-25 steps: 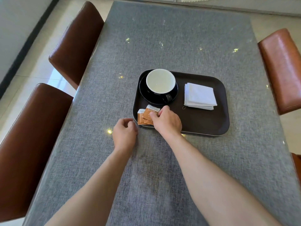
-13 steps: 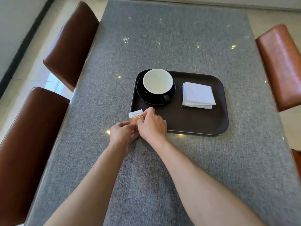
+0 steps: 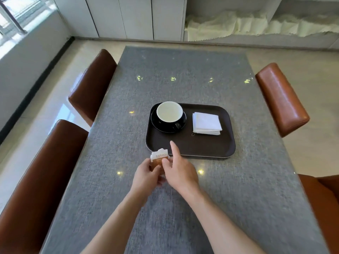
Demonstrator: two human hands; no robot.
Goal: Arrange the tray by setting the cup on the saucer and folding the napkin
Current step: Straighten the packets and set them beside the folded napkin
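Observation:
A dark brown tray [image 3: 205, 149] lies on the grey table. At its far left, a black cup with a white inside [image 3: 169, 111] stands on a black saucer [image 3: 161, 126]. A folded white napkin [image 3: 207, 123] lies at the tray's far right. Just in front of the tray's near left corner, my left hand [image 3: 146, 176] and my right hand [image 3: 180, 171] both pinch small orange and white sachets [image 3: 158, 158]. My right index finger sticks out over the tray's near rim.
Two brown leather chairs [image 3: 91, 87] stand along the table's left side, one [image 3: 281, 99] at the right and another at the near right corner. White cabinets and a shelf with pale cloth line the far wall.
My right hand lifted the sachets off the tray's near left corner and brought them to my left hand. Both hands now hold them off the tray. My view tilted up.

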